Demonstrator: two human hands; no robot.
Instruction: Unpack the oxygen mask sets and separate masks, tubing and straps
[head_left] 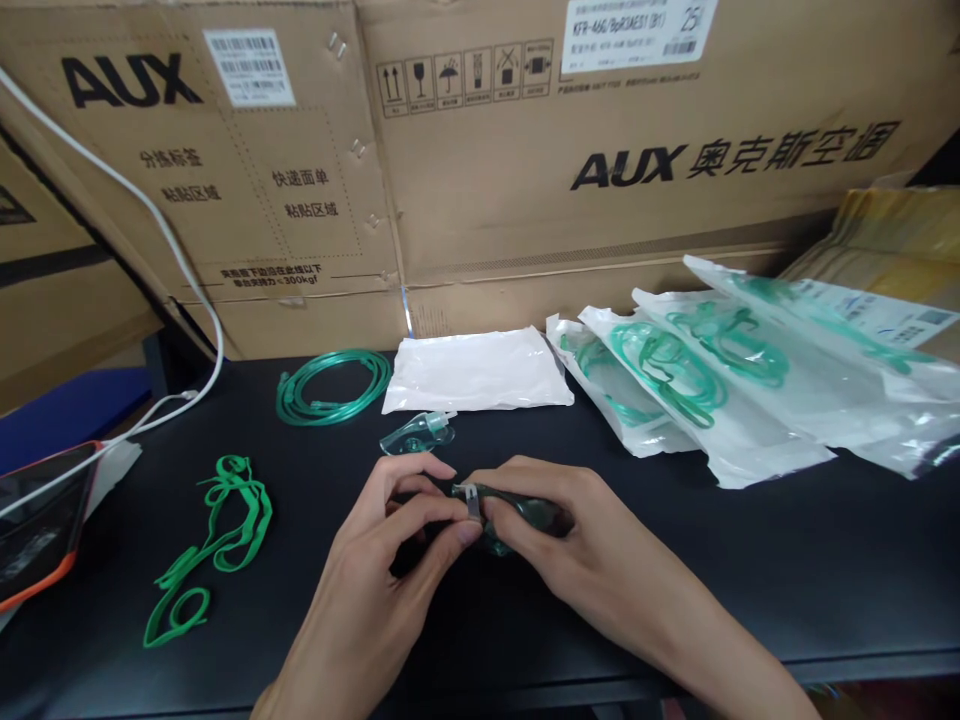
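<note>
Showing over the surface (311, 500), a mask (527, 512) is gripped in the right hand (589, 525), its clip (472, 503) pinched in the left hand (360, 565); by hard pulling, the clip could be bent.

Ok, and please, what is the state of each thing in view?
Left hand: pinching small clear piece
Right hand: gripping translucent green piece
Green tubing: coiled
White packet: lying flat
Clear spouted piece: lying down
Clear-fronted packets: overlapping, filled
Green straps: loose, bunched
Phone: lying, partly out of frame
White cable: curving loosely
AUX cardboard: standing upright
</note>
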